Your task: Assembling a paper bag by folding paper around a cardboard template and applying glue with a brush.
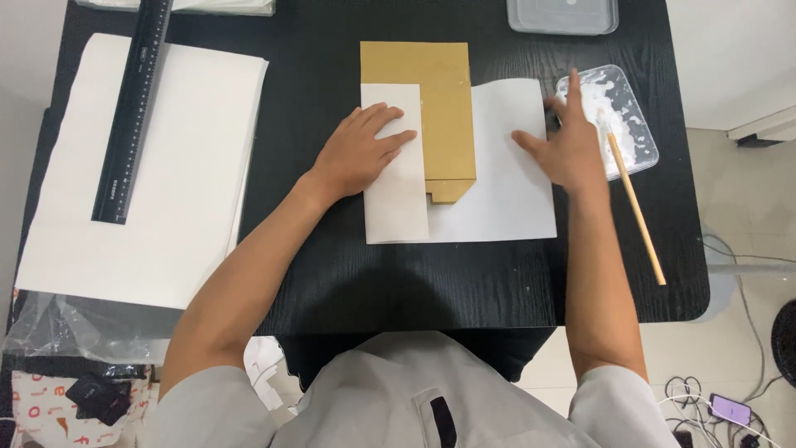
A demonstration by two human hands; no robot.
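A tan cardboard piece (444,108) lies on a white paper sheet (506,191) in the middle of the black table (414,274). The paper's left flap (398,203) is folded over the cardboard. My left hand (361,149) rests flat on that flap, fingers apart. Pressing flat on the right part of the sheet is my right hand (564,141), its fingers spread near the sheet's right edge. Neither hand holds anything.
A clear tray with white glue (634,129) and a wooden-handled brush (634,203) sit right of my right hand. A stack of white paper (182,191) with a black ruler (133,108) on it lies at the left. A clear lidded box (564,15) stands at the back.
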